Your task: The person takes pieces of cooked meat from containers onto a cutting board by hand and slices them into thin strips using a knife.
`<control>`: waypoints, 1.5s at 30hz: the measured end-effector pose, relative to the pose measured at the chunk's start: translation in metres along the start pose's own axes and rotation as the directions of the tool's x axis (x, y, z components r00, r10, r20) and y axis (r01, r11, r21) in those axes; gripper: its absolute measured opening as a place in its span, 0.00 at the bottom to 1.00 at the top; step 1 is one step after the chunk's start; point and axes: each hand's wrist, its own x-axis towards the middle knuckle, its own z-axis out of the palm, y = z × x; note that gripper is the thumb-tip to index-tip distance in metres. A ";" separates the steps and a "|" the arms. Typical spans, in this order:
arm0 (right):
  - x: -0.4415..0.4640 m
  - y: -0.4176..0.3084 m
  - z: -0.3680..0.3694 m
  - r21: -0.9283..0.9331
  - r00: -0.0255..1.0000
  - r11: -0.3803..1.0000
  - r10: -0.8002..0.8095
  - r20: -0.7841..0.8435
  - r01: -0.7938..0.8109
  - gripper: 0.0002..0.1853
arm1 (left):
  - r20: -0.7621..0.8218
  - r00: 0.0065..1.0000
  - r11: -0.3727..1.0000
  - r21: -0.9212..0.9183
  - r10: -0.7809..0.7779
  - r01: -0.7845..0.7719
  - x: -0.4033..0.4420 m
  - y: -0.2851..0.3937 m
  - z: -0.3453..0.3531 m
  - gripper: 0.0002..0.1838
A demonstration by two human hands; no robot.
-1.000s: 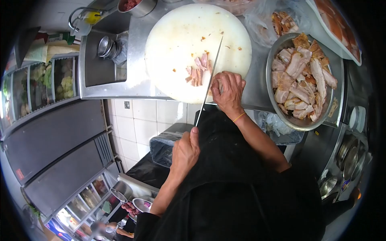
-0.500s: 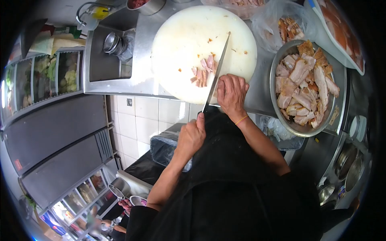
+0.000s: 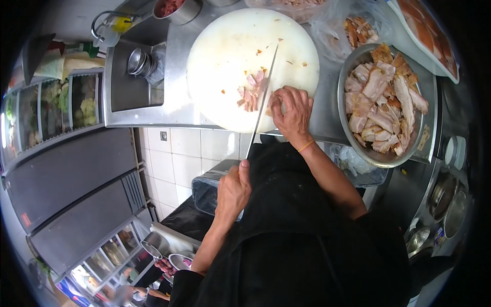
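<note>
My left hand (image 3: 234, 189) is closed around the handle of a long knife (image 3: 266, 94), thumb along the top. Its thin blade reaches over a round white cutting board (image 3: 220, 46). My right hand (image 3: 292, 113) rests at the board's near right edge, fingers curled, close beside the blade. Under those fingertips is a piece of cooked meat, mostly hidden. Left of the blade lies a small heap of cut meat slices (image 3: 250, 94), pinkish with browned edges. A few brown crumbs are scattered across the board.
A steel bowl of cooked meat pieces (image 3: 341, 107) stands right of the board. Behind it are a plastic bag of browned strips (image 3: 358, 33) and a white tray of meat (image 3: 429, 36). A sink (image 3: 135, 97) is at left. A bin (image 3: 204, 194) stands below the counter.
My left hand has drawn the knife back toward my body and slightly left. My right hand stays curled on the meat beside the blade. The whole view has shifted a little.
</note>
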 end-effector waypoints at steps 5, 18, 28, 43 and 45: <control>0.003 -0.002 0.002 -0.020 0.999 1.000 -0.004 -0.041 0.003 0.06 | 0.022 1.000 0.998 0.066 0.009 -0.010 -0.005 -0.001 -0.002 0.31; 0.004 -0.003 0.003 -0.058 0.996 0.996 -0.072 -0.050 0.069 0.06 | 0.186 0.972 0.983 0.146 -0.141 0.115 -0.042 -0.014 -0.021 0.31; -0.003 0.008 -0.002 0.028 0.997 0.997 -0.077 -0.024 0.077 0.08 | 0.017 0.999 0.998 -0.054 0.034 -0.033 0.015 0.003 0.003 0.33; -0.004 0.003 -0.001 0.000 0.997 0.997 -0.071 -0.008 0.071 0.08 | 0.142 0.987 0.989 0.135 -0.075 0.056 -0.014 -0.018 0.013 0.33; -0.003 0.005 -0.003 0.020 0.997 0.996 -0.082 0.000 0.082 0.08 | 0.138 0.990 0.998 0.066 -0.012 0.003 0.022 0.001 0.019 0.34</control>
